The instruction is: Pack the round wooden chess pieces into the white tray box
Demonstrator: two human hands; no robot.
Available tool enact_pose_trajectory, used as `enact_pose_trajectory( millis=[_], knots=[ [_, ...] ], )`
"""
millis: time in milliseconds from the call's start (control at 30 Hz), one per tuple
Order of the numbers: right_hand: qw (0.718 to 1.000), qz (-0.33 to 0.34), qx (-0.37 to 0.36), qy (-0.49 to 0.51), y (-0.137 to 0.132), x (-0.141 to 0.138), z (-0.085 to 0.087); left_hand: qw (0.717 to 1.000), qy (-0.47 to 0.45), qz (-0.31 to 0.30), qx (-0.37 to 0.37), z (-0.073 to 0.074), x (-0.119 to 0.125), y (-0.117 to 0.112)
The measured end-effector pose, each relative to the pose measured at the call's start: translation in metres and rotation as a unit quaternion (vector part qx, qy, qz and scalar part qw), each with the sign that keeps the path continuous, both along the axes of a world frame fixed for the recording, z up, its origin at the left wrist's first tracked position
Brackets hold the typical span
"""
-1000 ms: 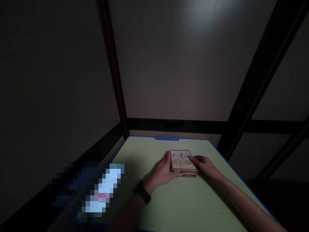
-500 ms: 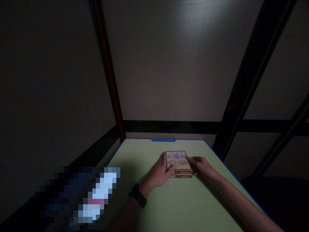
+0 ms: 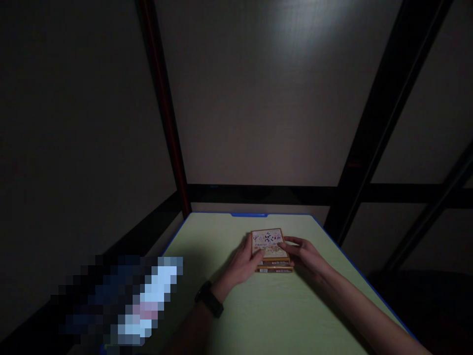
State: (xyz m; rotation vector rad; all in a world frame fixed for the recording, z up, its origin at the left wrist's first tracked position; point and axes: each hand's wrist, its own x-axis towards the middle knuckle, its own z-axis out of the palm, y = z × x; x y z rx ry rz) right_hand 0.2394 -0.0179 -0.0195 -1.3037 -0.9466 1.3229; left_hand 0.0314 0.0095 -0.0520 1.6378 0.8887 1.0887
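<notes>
Two flat layers lie stacked on the green table (image 3: 236, 320); they look like two Chinese chess boxes. The upper Chinese chess box (image 3: 271, 249) has a pale top with dark lettering and an orange-brown edge. Beneath it, the lower box (image 3: 275, 270) shows only its printed front side. My left hand (image 3: 246, 259), with a dark watch on the wrist, grips the upper box's left side, thumb on top. At the right edge, my right hand (image 3: 301, 252) has its thumb on the top face and its fingers at the side, partly hidden. The upper box sits slightly skewed over the lower one.
A blue rim (image 3: 249, 215) edges the table. Behind it stands a pale panel wall (image 3: 258, 123) with dark posts and rails. A pixelated bright patch (image 3: 155, 291) covers the lower left. It is dark to the right of the table.
The upper box has shifted slightly left and turned a little over the lower one. My right hand has moved left, its thumb now further onto the top face.
</notes>
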Motion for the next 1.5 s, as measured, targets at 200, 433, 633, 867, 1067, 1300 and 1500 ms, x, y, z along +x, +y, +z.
enact_pose_trajectory(
  millis=[200, 433, 633, 867, 1067, 1300, 1500],
  knots=[
    [0.996, -0.012, 0.033, 0.079, -0.002, -0.008, 0.001, 0.961, -0.225, 0.075, -0.141, 0.013, 0.004, 0.007],
    [0.993, -0.004, 0.066, 0.096, -0.001, -0.023, -0.003, 0.901, -0.330, -0.069, -0.274, 0.032, -0.003, 0.002],
    [0.984, 0.075, 0.146, -0.065, 0.012, -0.008, -0.011, 0.887, -0.358, -0.035, -0.289, 0.033, -0.005, 0.003],
    [0.819, 0.322, 0.192, -0.434, 0.027, 0.030, -0.006, 0.871, -0.364, 0.094, -0.318, 0.034, -0.017, 0.016],
    [0.814, 0.329, 0.216, -0.428, 0.027, 0.026, -0.010, 0.868, -0.366, 0.107, -0.318, 0.030, -0.020, 0.019],
    [0.834, 0.296, 0.189, -0.426, 0.043, 0.075, -0.015, 0.863, -0.376, 0.108, -0.320, 0.023, -0.022, 0.026],
    [0.851, 0.280, 0.111, -0.429, 0.045, 0.112, -0.008, 0.865, -0.354, 0.129, -0.330, 0.025, -0.022, 0.026]
  ],
)
